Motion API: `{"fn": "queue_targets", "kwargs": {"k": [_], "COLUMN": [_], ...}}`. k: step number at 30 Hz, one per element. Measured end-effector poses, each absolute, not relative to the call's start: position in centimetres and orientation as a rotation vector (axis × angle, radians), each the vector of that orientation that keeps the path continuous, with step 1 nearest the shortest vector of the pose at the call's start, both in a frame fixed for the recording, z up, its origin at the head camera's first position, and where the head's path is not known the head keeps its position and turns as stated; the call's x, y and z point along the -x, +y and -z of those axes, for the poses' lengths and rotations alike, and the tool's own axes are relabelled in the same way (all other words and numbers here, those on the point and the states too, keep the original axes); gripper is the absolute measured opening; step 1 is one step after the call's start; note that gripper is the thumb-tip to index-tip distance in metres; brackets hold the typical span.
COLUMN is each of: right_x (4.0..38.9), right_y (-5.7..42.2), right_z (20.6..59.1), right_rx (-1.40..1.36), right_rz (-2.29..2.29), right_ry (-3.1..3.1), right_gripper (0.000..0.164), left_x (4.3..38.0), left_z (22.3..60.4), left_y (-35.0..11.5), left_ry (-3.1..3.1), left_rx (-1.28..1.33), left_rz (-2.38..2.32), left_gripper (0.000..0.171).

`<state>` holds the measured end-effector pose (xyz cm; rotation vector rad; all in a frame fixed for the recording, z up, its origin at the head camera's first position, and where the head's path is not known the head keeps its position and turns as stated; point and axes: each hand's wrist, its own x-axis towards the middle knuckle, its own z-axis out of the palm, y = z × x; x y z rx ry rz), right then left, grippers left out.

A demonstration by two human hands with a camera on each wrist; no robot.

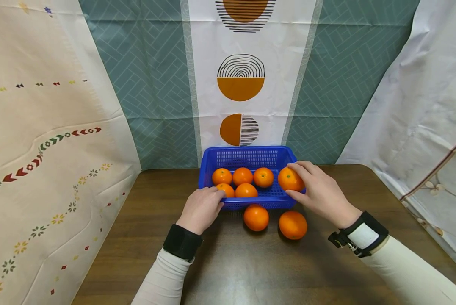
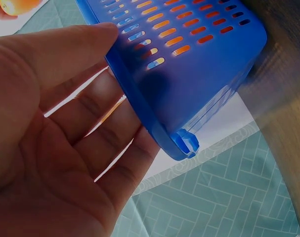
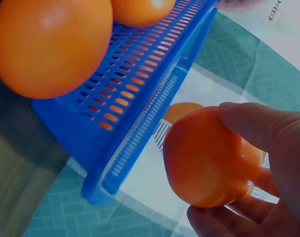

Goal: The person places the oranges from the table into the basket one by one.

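Observation:
A blue plastic basket [image 1: 266, 203] with slotted walls stands at the back of the table, and several oranges [image 1: 242, 176] lie inside it. My left hand [image 1: 202, 207] holds the basket's front left rim; in the left wrist view the thumb lies on the outer wall and the fingers pass behind the rim. My right hand [image 1: 323, 190] grips another orange [image 1: 290, 179] at the basket's right end, between thumb and fingers. In the right wrist view that held orange [image 3: 204, 160] shows beyond the basket's rim. Whether it touches the basket cannot be told.
Two loose oranges sit on the brown wooden table [image 1: 144, 237] in front of the basket: one near its middle [image 1: 256, 217], the other farther right [image 1: 293, 225]. A patterned cloth [image 1: 159, 84] hangs right behind the basket. Pale cloths [image 1: 60, 161] flank the table.

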<state>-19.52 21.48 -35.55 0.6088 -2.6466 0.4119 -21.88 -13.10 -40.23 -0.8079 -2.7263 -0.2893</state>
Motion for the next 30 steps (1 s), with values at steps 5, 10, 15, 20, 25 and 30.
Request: {"fn": "queue_targets", "kwargs": {"k": [5,10,15,20,25,30], "right_x": [20.2,20.8,21.2,21.9,22.5,22.9], "right_y": [20.6,20.2,19.9,19.4,19.1,18.7], "right_z": [35.4,35.3,35.2,35.2,35.6,35.8], "right_rx": [-0.610,-0.611,-0.616,-0.616,-0.612,-0.611], "right_rz": [-0.413,-0.426,-0.440,-0.454,-0.474,-0.475], "right_ry": [-2.677,-2.700,-2.714,-2.725,-2.746,-2.777], "right_gripper": [0.072,0.072,0.071,0.070,0.068,0.067], "left_x": [21.9,21.9,21.9,21.9,21.8,21.8], "left_z": [40.3,40.3,40.3,40.3,40.3,40.2], "left_y": [-13.1,-13.1,-13.1,-13.1,-13.2,-13.2], "left_ry": [-2.715,-2.706,-2.709,-2.718,-2.715,-2.713], "left_rx": [0.811,0.810,0.809,0.807,0.808,0.812], "left_rz": [0.293,0.294,0.293,0.294,0.292,0.294], "left_gripper": [0.016,0.016,0.016,0.016,0.016,0.016]}}
